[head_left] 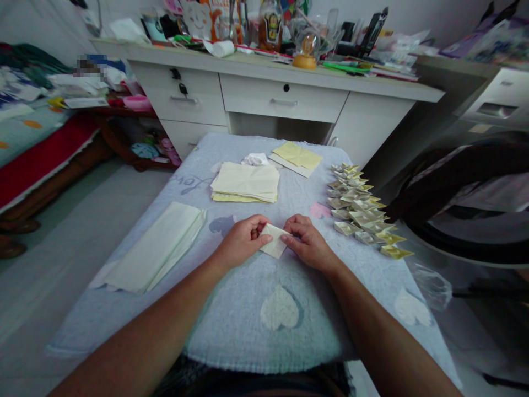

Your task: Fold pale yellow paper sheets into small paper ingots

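Note:
Between my hands is a small folded piece of pale yellow paper [274,242], turned with one corner toward me. My left hand [248,234] pinches its left side, thumb on top and fingers behind. On the opposite side my right hand [308,240] grips it the same way. Beyond my hands lies a stack of pale yellow paper sheets [246,182]. Several folded paper boats [359,207] stand in close rows to the right. A long folded bundle of whitish paper [159,248] rests to the left.
A blue cloth with heart prints [231,320] covers the table. Farther back are a crumpled white tissue [255,159] and some loose yellow sheets [298,156]. A cluttered white desk [285,94] stands behind, a front-loading washing machine [496,110] at right, and a bed [37,127] at left.

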Tool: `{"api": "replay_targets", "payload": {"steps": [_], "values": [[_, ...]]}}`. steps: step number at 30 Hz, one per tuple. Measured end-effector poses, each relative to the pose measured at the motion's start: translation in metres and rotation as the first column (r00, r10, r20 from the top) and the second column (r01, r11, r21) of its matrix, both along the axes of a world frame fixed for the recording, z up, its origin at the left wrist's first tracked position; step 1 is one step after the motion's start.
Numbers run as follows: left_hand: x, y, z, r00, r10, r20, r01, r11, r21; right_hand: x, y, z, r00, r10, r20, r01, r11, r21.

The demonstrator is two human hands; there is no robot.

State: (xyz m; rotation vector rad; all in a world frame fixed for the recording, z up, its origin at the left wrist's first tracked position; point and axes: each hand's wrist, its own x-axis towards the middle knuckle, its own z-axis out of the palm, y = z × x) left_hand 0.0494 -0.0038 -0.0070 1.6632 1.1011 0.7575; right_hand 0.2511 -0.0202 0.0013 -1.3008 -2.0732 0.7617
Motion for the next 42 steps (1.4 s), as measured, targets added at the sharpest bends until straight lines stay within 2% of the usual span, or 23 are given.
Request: {"api": "replay_targets", "payload": {"steps": [9,13,18,20,24,26,28,30,33,37,42], "values": [[-0.005,0.004,-0.005,0.999,-0.021,0.045,0.024,0.998,-0.064,0.002,0.001,0.002,0.988,0.03,-0.149,-0.039,0.997,-0.059],[-0.004,0.005,-0.005,0.989,0.02,0.148,-0.002,0.993,-0.12,0.002,0.002,-0.001,0.953,0.066,-0.296,-0.094,0.992,-0.081],[-0.001,0.002,0.002,0.904,0.152,0.401,-0.063,0.972,-0.226,-0.005,-0.001,-0.008,0.841,-0.043,-0.54,-0.067,0.981,-0.181],[0.001,0.001,0.003,0.9,0.15,0.409,-0.058,0.972,-0.23,-0.01,-0.002,-0.012,0.83,-0.077,-0.553,-0.039,0.98,-0.195],[0.006,-0.001,0.0,0.923,0.067,0.379,0.011,0.98,-0.199,-0.015,-0.002,-0.018,0.82,-0.08,-0.567,-0.034,0.982,-0.187],[0.008,-0.002,-0.003,0.946,0.049,0.32,-0.006,0.991,-0.134,-0.015,-0.002,-0.017,0.847,-0.068,-0.528,-0.007,0.99,-0.139],[0.009,-0.003,-0.003,0.976,0.094,0.194,-0.101,0.995,0.025,-0.014,-0.002,-0.015,0.91,-0.056,-0.41,0.06,0.998,-0.002],[0.009,-0.005,-0.002,0.984,0.159,0.084,-0.175,0.956,0.236,-0.013,0.0,-0.012,0.973,-0.058,-0.223,0.1,0.978,0.181],[0.007,-0.006,-0.002,0.99,0.143,-0.008,-0.124,0.881,0.457,-0.012,0.001,-0.012,0.992,-0.104,0.07,0.072,0.93,0.361],[0.003,-0.006,-0.003,0.965,0.129,-0.227,0.033,0.803,0.595,-0.013,0.002,-0.015,0.947,-0.137,0.291,-0.001,0.905,0.426],[-0.001,-0.006,-0.005,0.856,0.133,-0.499,0.235,0.759,0.607,-0.015,0.0,-0.019,0.917,-0.094,0.388,-0.052,0.936,0.349]]}}
